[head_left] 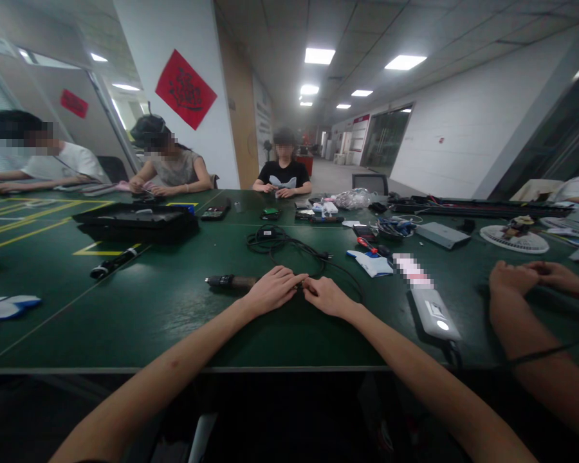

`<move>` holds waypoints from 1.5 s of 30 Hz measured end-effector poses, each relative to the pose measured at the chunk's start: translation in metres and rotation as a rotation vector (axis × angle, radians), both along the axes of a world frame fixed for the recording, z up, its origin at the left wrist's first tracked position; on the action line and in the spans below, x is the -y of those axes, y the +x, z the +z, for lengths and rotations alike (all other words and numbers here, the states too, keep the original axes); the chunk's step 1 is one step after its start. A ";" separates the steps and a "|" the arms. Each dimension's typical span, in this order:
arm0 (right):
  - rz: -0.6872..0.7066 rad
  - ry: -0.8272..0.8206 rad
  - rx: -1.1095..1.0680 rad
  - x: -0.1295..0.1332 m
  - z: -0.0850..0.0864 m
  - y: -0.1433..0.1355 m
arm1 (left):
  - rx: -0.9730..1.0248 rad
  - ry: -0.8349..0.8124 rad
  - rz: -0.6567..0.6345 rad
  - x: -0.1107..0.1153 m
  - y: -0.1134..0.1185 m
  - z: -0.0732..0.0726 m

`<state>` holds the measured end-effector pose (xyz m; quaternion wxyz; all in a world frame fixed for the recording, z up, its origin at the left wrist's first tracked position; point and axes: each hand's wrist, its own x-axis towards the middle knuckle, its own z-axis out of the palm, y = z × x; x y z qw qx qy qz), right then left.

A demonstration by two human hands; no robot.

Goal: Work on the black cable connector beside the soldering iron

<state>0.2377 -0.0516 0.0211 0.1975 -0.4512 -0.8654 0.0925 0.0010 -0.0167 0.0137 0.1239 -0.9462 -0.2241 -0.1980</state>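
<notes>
On the green table [183, 321] lies an electric screwdriver [234, 281], its tip pointing left. My left hand [274, 289] rests over its rear end, fingers together and wrapped on the body. My right hand [324, 294] is at the tool's back end, with thumb and fingers pinched where a cable seems to join; what they hold is too small to make out. A black coiled cable [289, 241] lies just beyond both hands.
A black tray [137, 222] and a black tube [114, 262] lie left. A glove [374, 263], a red-handled tool [367, 244], a white power strip [434, 315] and a metal box [442, 235] lie right. A person's hands [516, 276] are at the right; others sit opposite.
</notes>
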 end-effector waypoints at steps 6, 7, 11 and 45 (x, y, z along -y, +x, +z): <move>-0.004 0.002 -0.001 0.000 -0.001 0.000 | -0.020 0.004 -0.030 0.000 0.000 -0.001; -0.008 0.003 0.002 -0.001 -0.001 0.000 | -0.021 0.005 -0.029 0.000 0.001 0.000; -0.002 0.019 0.005 -0.002 -0.004 0.001 | -0.005 0.001 -0.007 0.002 0.001 0.002; -0.019 0.011 0.007 0.000 -0.002 0.000 | -0.026 0.010 -0.034 0.002 0.000 0.003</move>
